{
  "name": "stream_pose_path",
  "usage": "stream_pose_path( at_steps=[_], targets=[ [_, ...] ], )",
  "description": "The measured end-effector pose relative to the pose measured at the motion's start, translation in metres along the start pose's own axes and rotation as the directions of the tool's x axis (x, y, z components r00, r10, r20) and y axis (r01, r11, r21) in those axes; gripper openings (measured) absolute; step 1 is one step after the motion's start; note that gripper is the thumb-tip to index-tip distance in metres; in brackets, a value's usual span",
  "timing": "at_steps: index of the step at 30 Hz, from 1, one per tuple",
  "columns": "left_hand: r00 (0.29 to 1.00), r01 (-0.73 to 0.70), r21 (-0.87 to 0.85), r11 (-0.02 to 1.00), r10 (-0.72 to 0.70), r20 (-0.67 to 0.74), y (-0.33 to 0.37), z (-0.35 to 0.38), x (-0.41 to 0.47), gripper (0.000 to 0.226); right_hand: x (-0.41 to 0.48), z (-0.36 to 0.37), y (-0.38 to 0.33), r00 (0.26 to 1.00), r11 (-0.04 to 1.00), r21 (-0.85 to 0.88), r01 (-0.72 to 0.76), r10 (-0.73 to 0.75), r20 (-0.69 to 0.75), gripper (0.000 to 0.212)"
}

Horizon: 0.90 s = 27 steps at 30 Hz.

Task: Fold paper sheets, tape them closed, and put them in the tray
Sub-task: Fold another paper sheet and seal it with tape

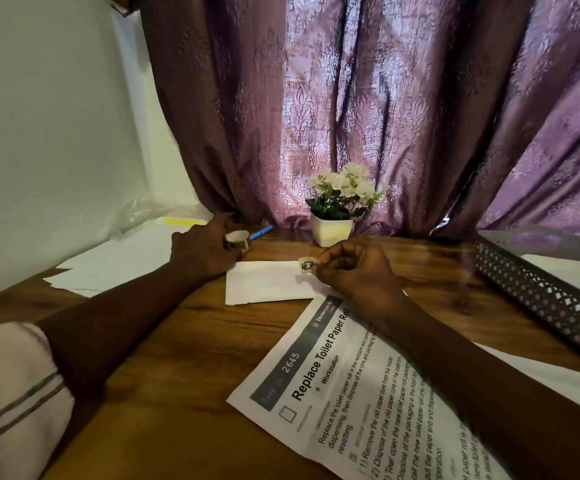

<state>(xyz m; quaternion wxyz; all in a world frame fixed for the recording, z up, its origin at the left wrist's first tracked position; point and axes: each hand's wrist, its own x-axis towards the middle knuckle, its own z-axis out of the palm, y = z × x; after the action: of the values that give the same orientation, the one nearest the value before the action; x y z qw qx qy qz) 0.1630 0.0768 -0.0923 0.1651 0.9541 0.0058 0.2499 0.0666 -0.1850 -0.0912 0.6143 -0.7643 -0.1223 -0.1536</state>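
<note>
the folded paper [264,284] lies flat on the wooden table [177,375], near the middle. the left hand [205,252] is at the 10 o'clock corner of the paper, with its fingers curled around a small tape roll [237,240]. the right hand [350,271] is at the paper's 3 o'clock edge and pinches a short piece of tape [307,265] just over that edge. the mesh tray [537,292] stands well apart at 3 o'clock, with white paper inside. blank sheets [108,265] lie at 9 o'clock and a printed sheet [350,393] at 5 o'clock, under the right forearm. a flower pot [331,232] is at 1 o'clock.
</note>
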Motion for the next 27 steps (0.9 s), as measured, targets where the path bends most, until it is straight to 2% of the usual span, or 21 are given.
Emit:
stream_pose_path(
  at_steps=[2, 4, 6, 8, 11, 14, 19, 23, 27],
  targets=[
    [1.000, 0.007, 0.036, 0.999, -0.008, 0.025, 0.000, 0.002, 0.002, 0.066, 0.001, -0.001, 0.001, 1.000, 0.999, 0.029, -0.013, 0.013, 0.010, 0.018],
    [0.999, -0.013, 0.037, 0.999, 0.014, -0.038, 0.005, -0.001, -0.001, 0.064, 0.002, -0.001, 0.002, 1.000, 0.998, 0.053, -0.016, 0.014, 0.022, 0.021],
    [0.980, -0.126, -0.021, 0.992, 0.121, -0.161, 0.014, -0.007, -0.009, 0.058, 0.001, -0.002, 0.003, 1.000, 0.998, 0.059, 0.001, -0.002, 0.026, 0.023],
    [0.939, -0.299, -0.104, 0.949, 0.273, -0.211, 0.027, -0.011, -0.022, 0.052, 0.000, -0.003, 0.002, 0.999, 0.997, 0.063, 0.038, -0.040, 0.019, 0.023],
    [0.868, -0.494, -0.105, 0.863, 0.484, -0.109, 0.047, -0.010, -0.041, 0.045, 0.000, -0.007, 0.004, 0.994, 0.992, 0.054, 0.111, -0.112, 0.004, 0.029],
    [0.791, -0.608, -0.078, 0.790, 0.611, 0.029, 0.055, -0.007, -0.048, 0.036, 0.003, -0.013, 0.007, 0.990, 0.990, 0.019, 0.139, -0.139, -0.014, 0.036],
    [0.738, -0.629, -0.239, 0.740, 0.665, 0.117, 0.052, -0.008, -0.045, 0.028, 0.008, -0.023, 0.005, 0.988, 0.990, 0.004, 0.139, -0.139, -0.064, 0.032],
    [0.708, -0.632, -0.279, 0.723, 0.685, 0.171, 0.053, -0.010, -0.045, 0.029, 0.012, -0.034, 0.004, 0.992, 0.996, -0.004, 0.091, -0.091, -0.083, 0.030],
    [0.683, -0.651, -0.294, 0.700, 0.709, 0.177, 0.053, -0.009, -0.043, 0.022, 0.015, -0.049, 0.005, 0.984, 0.999, -0.027, 0.032, -0.036, -0.173, 0.025]
  ],
)
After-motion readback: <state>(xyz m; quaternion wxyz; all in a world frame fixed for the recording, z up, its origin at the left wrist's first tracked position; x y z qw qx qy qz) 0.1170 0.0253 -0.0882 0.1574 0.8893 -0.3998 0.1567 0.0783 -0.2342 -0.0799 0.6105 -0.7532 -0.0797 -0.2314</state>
